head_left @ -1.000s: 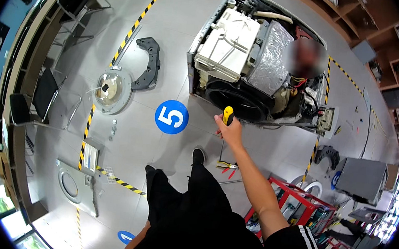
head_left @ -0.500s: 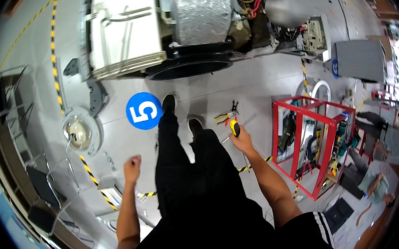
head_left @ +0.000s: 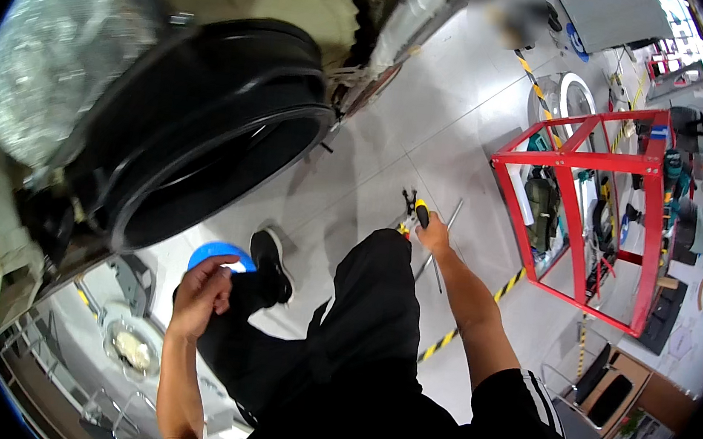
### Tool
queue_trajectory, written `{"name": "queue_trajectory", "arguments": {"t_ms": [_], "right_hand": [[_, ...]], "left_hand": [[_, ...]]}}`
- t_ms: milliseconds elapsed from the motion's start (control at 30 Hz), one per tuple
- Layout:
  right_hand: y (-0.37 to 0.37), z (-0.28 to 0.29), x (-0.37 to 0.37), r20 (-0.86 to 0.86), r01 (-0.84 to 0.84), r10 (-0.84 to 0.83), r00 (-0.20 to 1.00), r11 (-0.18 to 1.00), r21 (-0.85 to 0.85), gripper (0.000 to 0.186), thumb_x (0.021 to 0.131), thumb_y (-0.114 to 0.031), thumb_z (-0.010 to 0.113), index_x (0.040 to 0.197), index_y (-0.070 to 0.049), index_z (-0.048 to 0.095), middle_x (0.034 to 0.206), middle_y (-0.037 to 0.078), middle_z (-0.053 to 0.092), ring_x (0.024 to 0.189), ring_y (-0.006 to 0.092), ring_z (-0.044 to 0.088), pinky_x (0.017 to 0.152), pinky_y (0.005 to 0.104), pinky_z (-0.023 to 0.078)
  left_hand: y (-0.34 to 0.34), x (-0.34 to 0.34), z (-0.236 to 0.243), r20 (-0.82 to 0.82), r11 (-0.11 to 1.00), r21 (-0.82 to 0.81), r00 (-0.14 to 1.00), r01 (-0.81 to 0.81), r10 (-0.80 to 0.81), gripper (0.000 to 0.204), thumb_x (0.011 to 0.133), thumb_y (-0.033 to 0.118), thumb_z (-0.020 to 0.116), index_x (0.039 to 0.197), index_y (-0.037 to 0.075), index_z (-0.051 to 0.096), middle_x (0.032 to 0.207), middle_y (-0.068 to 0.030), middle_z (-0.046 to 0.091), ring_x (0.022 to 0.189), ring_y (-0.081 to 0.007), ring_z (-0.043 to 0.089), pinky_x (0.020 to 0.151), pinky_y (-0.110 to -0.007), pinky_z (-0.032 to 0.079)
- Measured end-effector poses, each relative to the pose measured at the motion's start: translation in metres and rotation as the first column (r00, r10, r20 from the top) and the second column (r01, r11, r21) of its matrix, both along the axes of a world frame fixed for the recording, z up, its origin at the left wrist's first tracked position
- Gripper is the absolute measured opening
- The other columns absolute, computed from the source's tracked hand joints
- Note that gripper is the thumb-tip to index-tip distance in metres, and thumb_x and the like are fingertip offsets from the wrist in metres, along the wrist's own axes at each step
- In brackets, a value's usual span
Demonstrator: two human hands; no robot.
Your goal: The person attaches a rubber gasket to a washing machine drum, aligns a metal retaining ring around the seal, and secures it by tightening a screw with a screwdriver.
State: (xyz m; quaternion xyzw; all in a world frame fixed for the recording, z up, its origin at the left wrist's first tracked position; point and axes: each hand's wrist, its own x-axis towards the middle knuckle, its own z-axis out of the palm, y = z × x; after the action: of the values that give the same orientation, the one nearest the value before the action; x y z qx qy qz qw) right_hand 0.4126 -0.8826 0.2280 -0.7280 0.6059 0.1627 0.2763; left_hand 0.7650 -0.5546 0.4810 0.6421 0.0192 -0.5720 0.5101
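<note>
A pale grey workshop floor runs under everything, crossed by yellow-and-black hazard tape.

Nearest the camera are the person's black-trousered legs and 1 black shoe, planted beside a round blue floor marker. The left hand hangs just in front of that marker with its fingers loosely curled and nothing in them. It touches nothing that can be made out.

Further forward, the right hand is stretched low toward the floor and closed around a tool with a yellow-and-black handle, apparently a screwdriver. Its tip is too small to make out. The tool is at the hand's far end, just above the floor, beside a thin metal rod lying there and a small dark tool next to it.

Beyond, on the left, a large black drum ring of a stripped washing machine looms over the floor. A grey foil-like panel sits on its outer side. On the right stands a red metal frame cart, well apart from the hand, with gear hung inside it.
</note>
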Motion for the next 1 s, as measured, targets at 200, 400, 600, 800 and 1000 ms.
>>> {"name": "queue_trajectory", "arguments": {"t_ms": [200,400,600,800,1000], "right_hand": [[-0.020,-0.148,-0.008,0.049,-0.054,0.054,0.997,0.998,0.014,0.042,0.079,-0.016,0.070,0.115,-0.001,0.055,0.104,0.028,0.065,0.102,0.0448,0.061,0.086,0.0487,0.051],[-0.026,-0.230,0.002,0.198,0.081,-0.124,0.972,0.974,0.212,0.044,0.083,-0.024,0.066,0.118,-0.002,0.052,0.106,0.026,0.065,0.101,0.0424,0.063,0.084,0.0482,0.051],[-0.002,-0.278,-0.012,0.033,0.083,-0.096,0.995,0.959,0.269,0.065,0.079,-0.038,0.070,0.128,-0.002,0.048,0.115,0.023,0.064,0.104,0.0373,0.064,0.088,0.0453,0.051],[-0.005,-0.342,-0.080,0.179,0.203,-0.203,0.963,0.979,0.017,0.059,0.085,-0.041,0.064,0.125,-0.003,0.044,0.107,0.027,0.064,0.103,0.0414,0.063,0.087,0.0496,0.049],[-0.006,-0.238,-0.150,0.164,0.242,-0.233,0.959,0.969,-0.039,0.053,0.082,-0.037,0.066,0.124,-0.007,0.050,0.108,0.022,0.066,0.104,0.0398,0.063,0.087,0.0491,0.050]], "left_hand": [[-0.061,-0.020,-0.100,-0.256,0.980,-0.173,0.965,-0.100,0.053,0.027,0.086,-0.003,0.039,0.106,-0.005,0.058,0.080,-0.0080,0.055,0.064,-0.0132,0.049,0.055,-0.026,0.041],[-0.078,-0.043,-0.156,-0.199,0.935,-0.336,0.979,-0.118,0.052,0.024,0.087,-0.003,0.045,0.107,-0.004,0.057,0.094,-0.0125,0.060,0.076,-0.0198,0.057,0.069,-0.032,0.048],[-0.109,-0.033,-0.189,-0.180,0.974,-0.222,0.984,-0.046,0.006,0.024,0.088,-0.004,0.047,0.111,-0.006,0.056,0.087,-0.0166,0.061,0.070,-0.0244,0.059,0.063,-0.037,0.050],[-0.159,-0.008,-0.311,-0.160,0.954,-0.215,0.956,0.209,-0.246,0.027,0.093,0.009,0.054,0.119,0.004,0.055,0.092,-0.0106,0.067,0.074,-0.0176,0.062,0.065,-0.028,0.052],[-0.208,0.006,-0.416,-0.283,0.946,-0.268,0.923,0.184,-0.260,0.027,0.088,0.003,0.053,0.115,0.002,0.058,0.090,-0.0101,0.066,0.076,-0.0200,0.062,0.066,-0.034,0.051]]}}
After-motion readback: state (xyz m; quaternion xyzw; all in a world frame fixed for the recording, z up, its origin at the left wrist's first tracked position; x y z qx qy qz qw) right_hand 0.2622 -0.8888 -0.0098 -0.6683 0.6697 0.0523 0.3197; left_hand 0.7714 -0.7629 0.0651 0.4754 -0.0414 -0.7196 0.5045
